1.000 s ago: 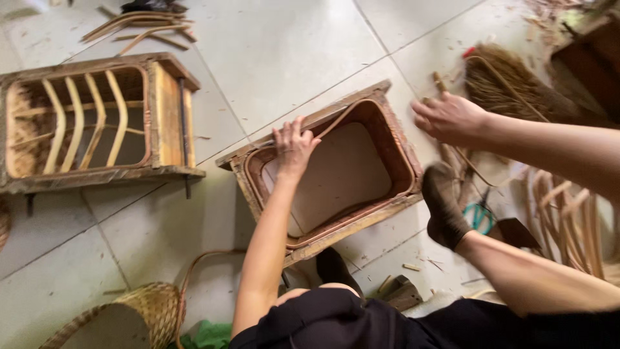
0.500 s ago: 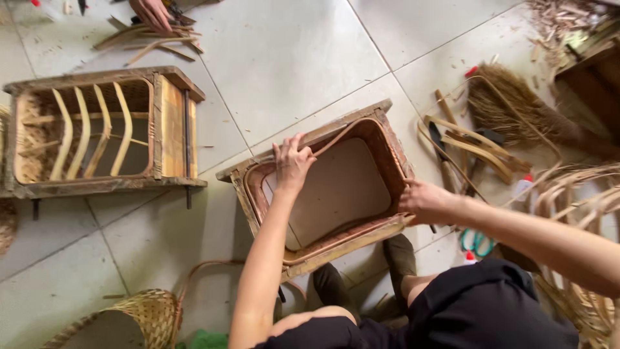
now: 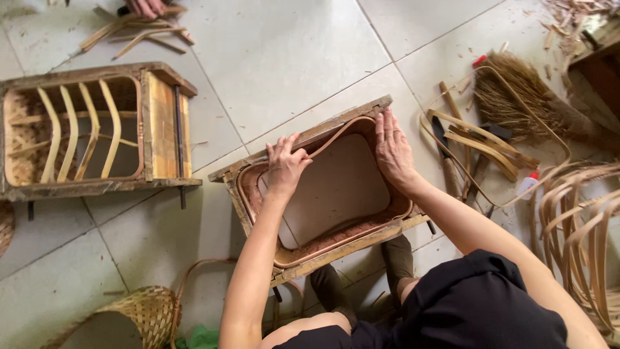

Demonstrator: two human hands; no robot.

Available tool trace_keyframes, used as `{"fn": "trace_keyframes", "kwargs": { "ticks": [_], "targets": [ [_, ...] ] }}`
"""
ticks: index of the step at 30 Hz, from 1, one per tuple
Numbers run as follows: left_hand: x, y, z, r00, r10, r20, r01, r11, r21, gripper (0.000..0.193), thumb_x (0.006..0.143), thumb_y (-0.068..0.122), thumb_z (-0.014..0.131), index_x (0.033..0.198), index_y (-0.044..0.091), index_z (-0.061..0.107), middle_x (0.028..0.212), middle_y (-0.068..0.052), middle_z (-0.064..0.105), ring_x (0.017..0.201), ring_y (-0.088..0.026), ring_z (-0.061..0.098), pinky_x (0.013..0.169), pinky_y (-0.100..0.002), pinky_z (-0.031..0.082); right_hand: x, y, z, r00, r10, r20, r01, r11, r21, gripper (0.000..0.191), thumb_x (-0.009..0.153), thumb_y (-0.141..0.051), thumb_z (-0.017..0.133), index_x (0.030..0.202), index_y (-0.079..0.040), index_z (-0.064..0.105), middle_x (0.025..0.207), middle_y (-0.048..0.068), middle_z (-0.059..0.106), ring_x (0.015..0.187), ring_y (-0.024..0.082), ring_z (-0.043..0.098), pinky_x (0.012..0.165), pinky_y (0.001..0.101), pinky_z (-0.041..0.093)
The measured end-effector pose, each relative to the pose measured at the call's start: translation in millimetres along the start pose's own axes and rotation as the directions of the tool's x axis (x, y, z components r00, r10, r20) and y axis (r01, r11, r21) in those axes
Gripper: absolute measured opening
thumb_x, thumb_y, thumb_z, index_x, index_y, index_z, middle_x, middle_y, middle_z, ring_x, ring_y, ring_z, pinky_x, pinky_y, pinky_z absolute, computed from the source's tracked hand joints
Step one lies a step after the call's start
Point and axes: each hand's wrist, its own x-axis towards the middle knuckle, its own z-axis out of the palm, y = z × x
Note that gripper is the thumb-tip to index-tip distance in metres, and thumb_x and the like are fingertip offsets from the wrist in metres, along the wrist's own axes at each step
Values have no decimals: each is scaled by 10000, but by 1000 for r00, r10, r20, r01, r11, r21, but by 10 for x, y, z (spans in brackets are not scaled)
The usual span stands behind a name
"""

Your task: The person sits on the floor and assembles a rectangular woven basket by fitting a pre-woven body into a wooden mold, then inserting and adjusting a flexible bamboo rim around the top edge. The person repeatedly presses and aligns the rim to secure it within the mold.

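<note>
Rattan strip [image 3: 336, 132] pressed by both hands, palms down.

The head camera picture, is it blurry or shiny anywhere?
Head view: soft, even light, sharp on both hands, left hand and right hand, on the rattan frame; faint sheen on the floor tiles, no harsh glare; edges bend slightly.
</note>
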Motion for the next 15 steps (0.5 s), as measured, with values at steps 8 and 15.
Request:
{"fn": "trace_keyframes", "kwargs": {
  "ticks": [8,15],
  "targets": [
    [72,-84,127,1000,6,-13,-5,997,76,201,752,239,864,835,115,730,1420,-107,594,1345,-378,496,1145,-693,337,131,85,-198,999,-36,6,34,973,229,879,870,-48,534,1650,-114,135,1639,309,124,1435,474,355,1184,577,289],
    [38,-160,143,1000,14,26,-16,998,61,178,767,237,858,801,120,729,1446,-100,577,1349,-379,494,1149,-703,320,127,46,-100,998,-58,18,55,991,123,845,915,25,509,1702,-106,232,1705,327,153,1425,453,461,1063,513,448]
  ]
}}
